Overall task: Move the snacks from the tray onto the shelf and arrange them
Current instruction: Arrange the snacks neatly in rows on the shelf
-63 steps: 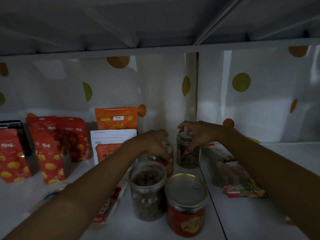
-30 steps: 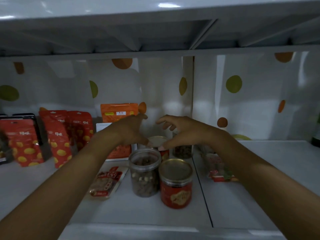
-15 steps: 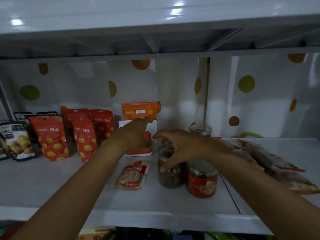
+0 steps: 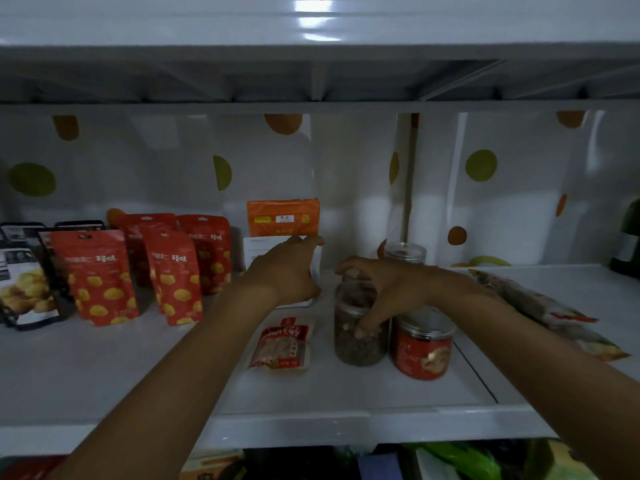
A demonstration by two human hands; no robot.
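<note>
My right hand (image 4: pixel 384 289) grips the top of a clear jar of dark snacks (image 4: pixel 356 341) standing on the white shelf (image 4: pixel 104 368). Right beside it stands a red jar with a clear lid (image 4: pixel 422 348), and a third clear jar (image 4: pixel 405 252) stands behind. My left hand (image 4: pixel 287 271) rests with fingers spread against a white pouch (image 4: pixel 263 251), which leans in front of an orange pouch (image 4: pixel 282 216). A small red flat packet (image 4: pixel 282 344) lies in front of them.
Several red pouches with yellow dots (image 4: pixel 97 275) stand at the left, with black pouches (image 4: pixel 27 275) beyond them. Long snack bags (image 4: pixel 540 306) lie on the right half. A spotted sheet (image 4: pixel 485 188) backs the shelf; an upper shelf (image 4: pixel 311 74) hangs overhead.
My view has pulled back from the shelf. My hands left the rear jars; the right hand came forward and closed on the front clear jar, the left moved onto the white pouch.
</note>
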